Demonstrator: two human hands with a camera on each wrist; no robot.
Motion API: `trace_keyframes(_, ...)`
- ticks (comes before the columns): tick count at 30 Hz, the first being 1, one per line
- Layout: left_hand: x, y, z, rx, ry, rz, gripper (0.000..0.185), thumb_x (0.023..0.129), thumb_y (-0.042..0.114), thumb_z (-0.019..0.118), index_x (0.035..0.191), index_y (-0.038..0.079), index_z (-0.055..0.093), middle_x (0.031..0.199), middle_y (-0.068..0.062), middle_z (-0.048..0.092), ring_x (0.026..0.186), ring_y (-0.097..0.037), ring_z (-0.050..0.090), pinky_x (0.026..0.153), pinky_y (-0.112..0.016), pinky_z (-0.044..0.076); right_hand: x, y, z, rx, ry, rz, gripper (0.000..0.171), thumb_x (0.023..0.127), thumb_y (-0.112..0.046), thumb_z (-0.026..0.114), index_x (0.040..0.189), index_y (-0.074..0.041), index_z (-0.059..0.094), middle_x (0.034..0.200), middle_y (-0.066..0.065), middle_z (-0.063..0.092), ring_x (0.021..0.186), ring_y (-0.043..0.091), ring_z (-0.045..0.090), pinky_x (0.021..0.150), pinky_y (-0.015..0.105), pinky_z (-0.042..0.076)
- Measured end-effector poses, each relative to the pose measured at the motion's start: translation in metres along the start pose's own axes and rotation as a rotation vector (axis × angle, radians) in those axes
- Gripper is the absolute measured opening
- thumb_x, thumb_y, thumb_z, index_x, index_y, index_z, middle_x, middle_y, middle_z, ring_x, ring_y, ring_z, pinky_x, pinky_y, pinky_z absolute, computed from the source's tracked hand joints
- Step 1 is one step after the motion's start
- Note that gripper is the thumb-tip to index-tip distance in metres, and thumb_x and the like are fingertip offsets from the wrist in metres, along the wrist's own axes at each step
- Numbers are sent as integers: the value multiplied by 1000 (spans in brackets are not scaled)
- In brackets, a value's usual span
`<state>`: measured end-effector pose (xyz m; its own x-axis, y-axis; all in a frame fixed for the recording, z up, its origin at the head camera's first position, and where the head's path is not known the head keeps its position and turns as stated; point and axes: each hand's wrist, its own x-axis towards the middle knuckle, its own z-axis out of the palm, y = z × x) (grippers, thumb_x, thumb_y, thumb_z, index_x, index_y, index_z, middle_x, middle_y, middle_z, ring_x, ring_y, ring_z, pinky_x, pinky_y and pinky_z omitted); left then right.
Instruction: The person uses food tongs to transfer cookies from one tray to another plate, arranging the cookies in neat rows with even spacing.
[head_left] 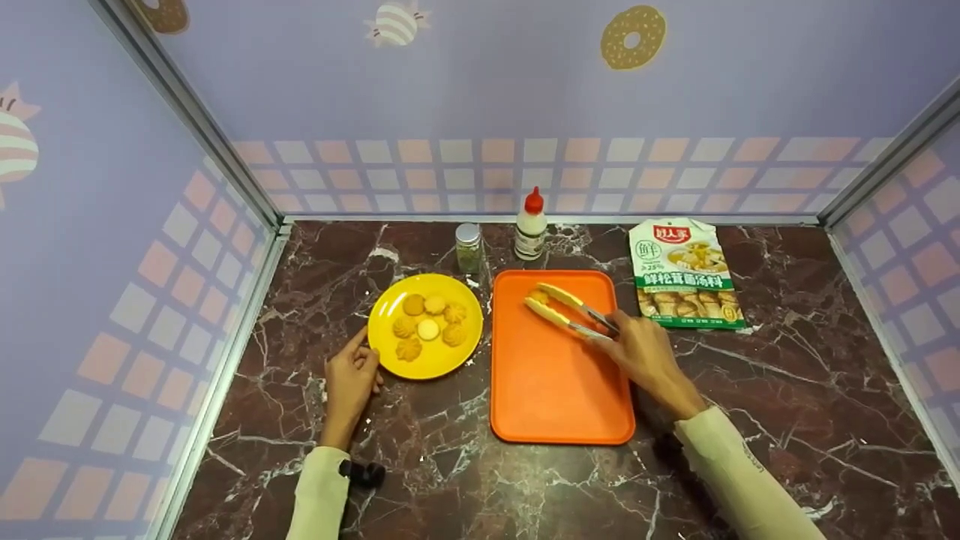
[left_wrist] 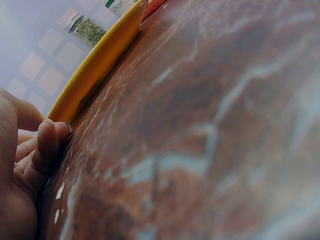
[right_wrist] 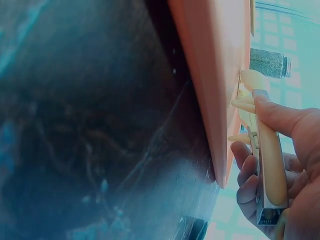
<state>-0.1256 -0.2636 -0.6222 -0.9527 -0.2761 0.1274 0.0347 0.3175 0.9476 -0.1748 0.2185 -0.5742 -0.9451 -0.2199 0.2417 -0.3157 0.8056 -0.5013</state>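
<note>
My left hand (head_left: 352, 376) pinches the near-left rim of a yellow plate (head_left: 386, 300). Several cookies (head_left: 409, 349) lie in a ring on that plate, around a paler round one (head_left: 428, 330) at its middle. In the left wrist view, the thumb and fingers (left_wrist: 47, 142) meet at the plate's edge. Over the orange tray (head_left: 555, 405), my right hand (head_left: 645, 356) grips metal tongs (head_left: 592, 322) with yellow tips. Between the parted tips, near the tray's far end, is a small cookie (head_left: 541, 298); whether both tips touch it I cannot tell.
Behind the plate stands a glass jar of green herbs (head_left: 469, 251). A squeeze bottle (head_left: 530, 229) with a red cap is behind the tray. Right of it lies a green-and-white food packet (head_left: 686, 277). Patterned walls (head_left: 480, 90) enclose the marble table (head_left: 442, 480) at the back and sides.
</note>
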Motion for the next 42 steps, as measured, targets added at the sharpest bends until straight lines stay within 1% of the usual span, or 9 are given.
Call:
trace_keyframes(5,-1,0,0,-16,4,-11,50,105,-3,63,154,-4,60,74,-20,68,45,-15,57,38,-23,48,-2,-1,-1,-4,4,-13,39,90,-29,94,107,1,77,72,6,65,60,24,54,56,43,44)
trace_keyframes(12,-1,0,-1,-27,17,-18,50,104,-4,63,154,-6,60,79,-22,70,46,-15,58,39,-23,48,-3,-4,-1,-14,18,-26,40,89,-28,95,109,2,78,73,8,68,60,26,56,55,46,47)
trace_keyframes(17,-1,0,-2,7,0,-10,50,106,-1,62,156,-4,59,81,-18,70,47,-16,59,40,-23,49,-4,-5,1,-34,26,-73,39,87,-29,96,105,0,77,75,10,69,60,29,59,55,50,49)
trace_keyframes(21,-1,0,-2,25,-5,-4,50,106,-1,62,156,-5,58,82,-17,70,48,-16,59,40,-24,49,-5,-5,2,-33,26,-96,39,88,-29,96,105,0,76,75,10,69,61,28,59,55,49,49)
trace_keyframes(27,0,1,-1,19,-10,-6,50,106,-1,62,156,-6,57,82,-17,70,48,-16,59,40,-24,49,-7,-6,2,-31,12,-88,38,89,-29,95,107,0,76,74,8,67,60,26,56,55,47,48)
trace_keyframes(35,0,3,-1,19,-8,1,49,107,-1,61,155,-6,58,79,-18,70,47,-16,59,40,-24,49,-7,-7,0,-25,-9,-66,37,89,-30,95,102,-2,76,71,4,63,59,23,53,54,41,43)
trace_keyframes(42,-1,2,0,2,-2,-16,48,107,1,63,155,-4,60,79,-20,69,48,-18,59,40,-24,49,-5,-8,-2,-35,-26,-53,39,88,-31,96,102,-1,76,70,4,63,59,23,53,54,43,45)
